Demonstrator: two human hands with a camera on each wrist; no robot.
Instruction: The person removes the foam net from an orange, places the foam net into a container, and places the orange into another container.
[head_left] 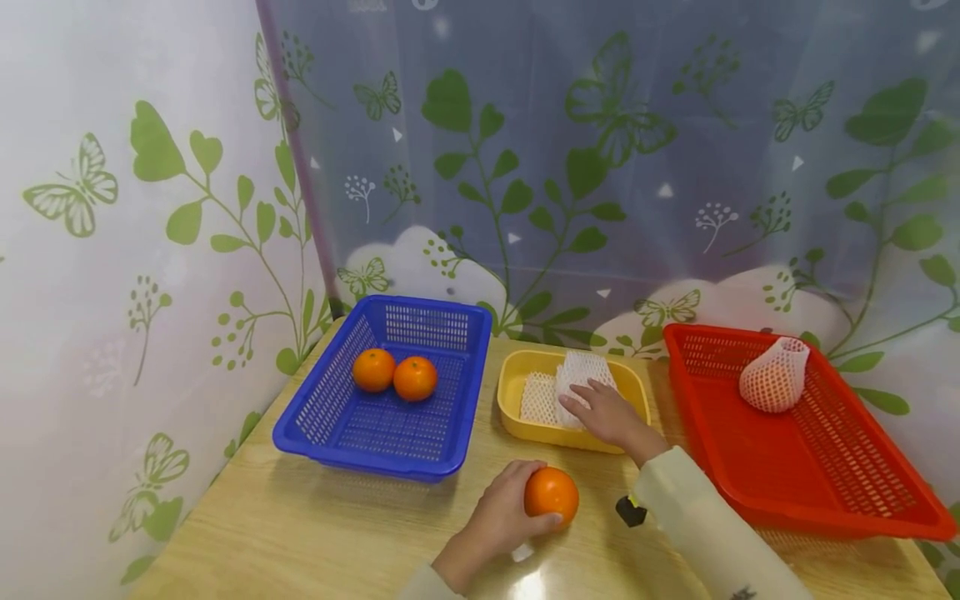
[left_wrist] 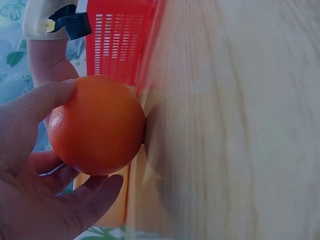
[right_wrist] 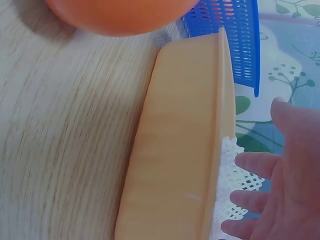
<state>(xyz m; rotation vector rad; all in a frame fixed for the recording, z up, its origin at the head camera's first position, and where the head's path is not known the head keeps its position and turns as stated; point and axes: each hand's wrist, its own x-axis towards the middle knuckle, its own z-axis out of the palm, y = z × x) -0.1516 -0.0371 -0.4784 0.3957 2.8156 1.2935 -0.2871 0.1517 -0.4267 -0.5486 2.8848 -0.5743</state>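
My left hand point(head_left: 501, 515) grips an orange point(head_left: 553, 497) just above or on the wooden table; the left wrist view shows the thumb on one side of the orange point(left_wrist: 97, 125) and fingers curled below it. Over the yellow basket point(head_left: 551, 434) reaches my right hand point(head_left: 609, 415), its fingers extended at white foam fruit nets point(head_left: 587, 367). In the right wrist view the fingers of the right hand point(right_wrist: 292, 175) are spread against a white net point(right_wrist: 229, 172) at the basket's rim. Whether they pinch it is not visible.
A blue basket point(head_left: 375, 458) with two oranges point(head_left: 394, 377) stands at the left. At the right, a red basket point(head_left: 780, 467) holds one fruit in a white foam net point(head_left: 772, 379). Patterned curtains point(head_left: 480, 167) hang behind the table point(head_left: 315, 533).
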